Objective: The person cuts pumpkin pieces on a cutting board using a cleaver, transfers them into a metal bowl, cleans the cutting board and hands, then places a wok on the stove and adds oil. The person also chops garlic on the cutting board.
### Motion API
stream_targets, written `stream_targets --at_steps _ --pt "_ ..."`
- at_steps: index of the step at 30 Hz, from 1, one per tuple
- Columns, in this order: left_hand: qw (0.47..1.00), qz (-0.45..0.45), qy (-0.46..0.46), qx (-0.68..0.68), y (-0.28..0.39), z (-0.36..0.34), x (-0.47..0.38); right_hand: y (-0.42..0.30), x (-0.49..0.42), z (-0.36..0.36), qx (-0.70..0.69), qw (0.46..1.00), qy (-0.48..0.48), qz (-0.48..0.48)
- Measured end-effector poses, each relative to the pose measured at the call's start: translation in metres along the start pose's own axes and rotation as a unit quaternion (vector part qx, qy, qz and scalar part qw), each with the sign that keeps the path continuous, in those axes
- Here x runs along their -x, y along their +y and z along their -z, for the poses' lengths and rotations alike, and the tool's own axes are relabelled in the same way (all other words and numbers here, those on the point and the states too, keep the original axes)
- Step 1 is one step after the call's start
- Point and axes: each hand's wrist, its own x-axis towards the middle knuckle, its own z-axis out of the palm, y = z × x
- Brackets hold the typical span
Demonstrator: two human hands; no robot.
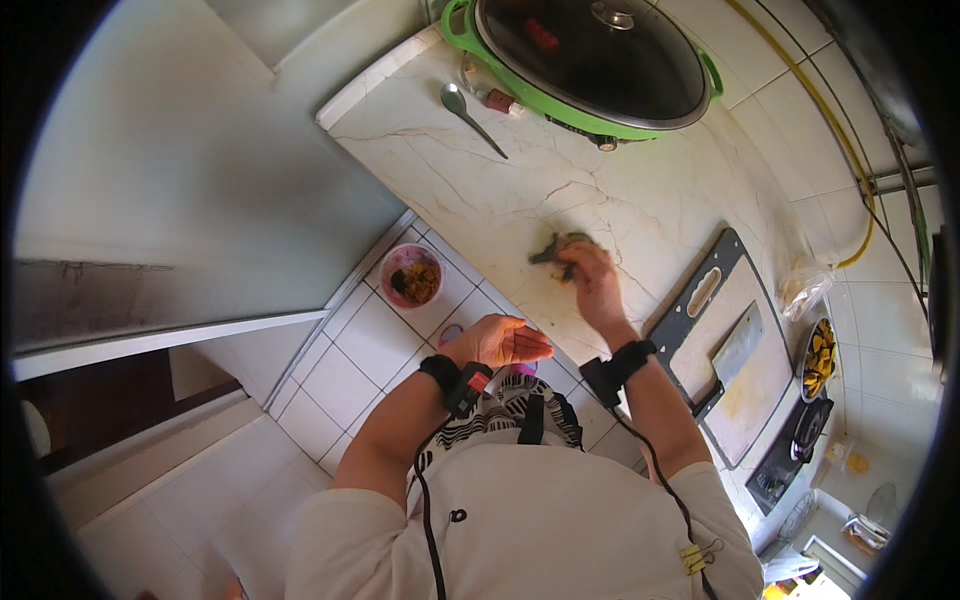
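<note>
My right hand (592,281) is over the marbled countertop (480,195), its fingers closed on a dark, blurred cloth or scrap (553,249); which of these it is, I cannot tell. Small orange bits show below those fingers. Just off the counter's front edge, my left hand (506,343) is held palm up, fingers extended, with nothing in it. A pink-rimmed bin (412,276) with orange and dark scraps stands on the tiled floor, left of my hands. To the right, a cleaver (739,346) lies on a dark-edged cutting board (731,442).
A green electric pan (600,124) with a glass lid stands at the counter's far end, near a metal spoon (472,120) and a brown plug (501,101). Beyond the board are a bowl of cut squash pieces (819,358), a plastic bag (804,289) and a gas stove (784,457).
</note>
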Motion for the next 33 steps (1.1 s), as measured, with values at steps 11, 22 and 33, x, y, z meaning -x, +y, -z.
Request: stream_targets --at_steps 11,22,33 --pt "0.993 -0.002 -0.118 -0.006 0.012 0.015 -0.008 -0.087 0.055 -0.01 -0.117 0.988 -0.027 -0.099" --pt "0.997 -0.004 0.053 -0.054 0.042 0.027 0.01 -0.088 0.02 -0.073 0.034 0.998 0.017 -0.049" --pt "0.987 0.043 0.052 -0.146 0.029 0.054 0.039 -0.078 0.042 -0.035 0.236 0.928 -0.22 0.185"
